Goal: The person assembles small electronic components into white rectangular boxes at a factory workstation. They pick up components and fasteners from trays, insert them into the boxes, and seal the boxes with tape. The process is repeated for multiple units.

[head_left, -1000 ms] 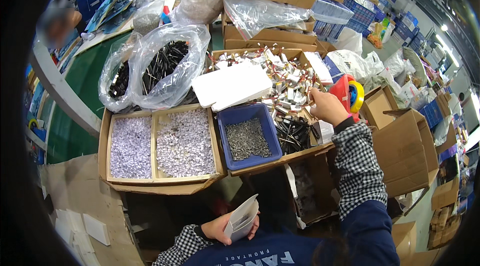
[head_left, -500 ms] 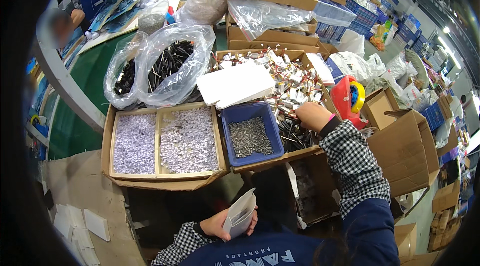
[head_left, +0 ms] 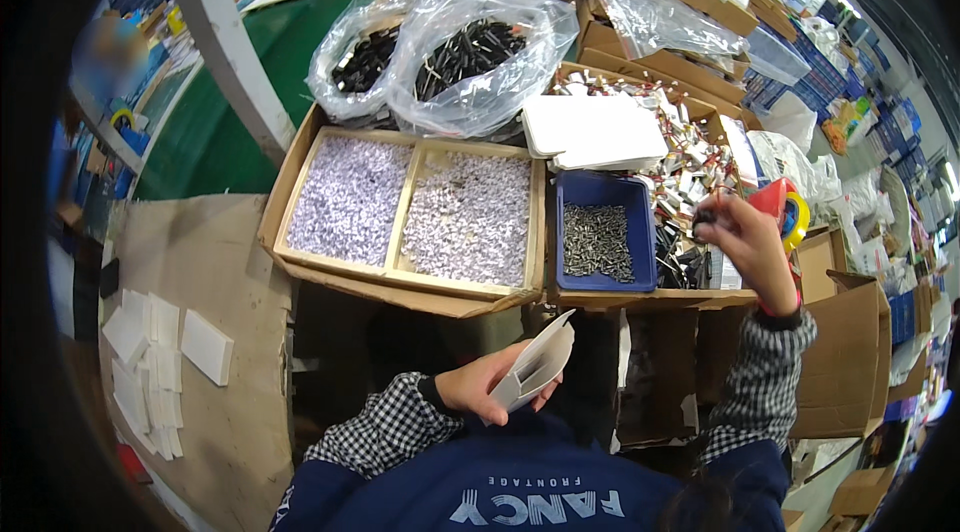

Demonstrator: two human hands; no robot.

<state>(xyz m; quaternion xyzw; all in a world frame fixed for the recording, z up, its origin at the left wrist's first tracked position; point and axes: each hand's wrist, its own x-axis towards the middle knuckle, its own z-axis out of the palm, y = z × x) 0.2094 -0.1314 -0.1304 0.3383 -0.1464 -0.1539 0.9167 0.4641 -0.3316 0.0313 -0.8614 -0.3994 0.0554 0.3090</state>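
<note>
My left hand [head_left: 478,382] is wrapped round a small white cardboard box [head_left: 540,360], held tilted with its open end up in front of my body. My right hand [head_left: 752,242] hovers over the right side of a carton, its fingertips pinched on a small dark piece [head_left: 705,219] too small to name. Below that hand lie slim black pieces [head_left: 680,264] and, farther back, many small white pieces with red wires [head_left: 680,147]. Beside them stands a blue plastic bin [head_left: 650,232] of small metal screw-like parts [head_left: 597,242].
A two-part wooden tray [head_left: 408,207] holds small white pieces. Clear plastic bags [head_left: 400,92] of black parts stand behind it. A stack of white cards [head_left: 590,132] lies behind the bin. A tape dispenser [head_left: 795,217] is at right. Finished-looking white boxes [head_left: 150,362] lie at left.
My right hand has lifted out of the carton with a small dark piece and drawn back toward me. My left hand still holds the white box. The view has swung left.
</note>
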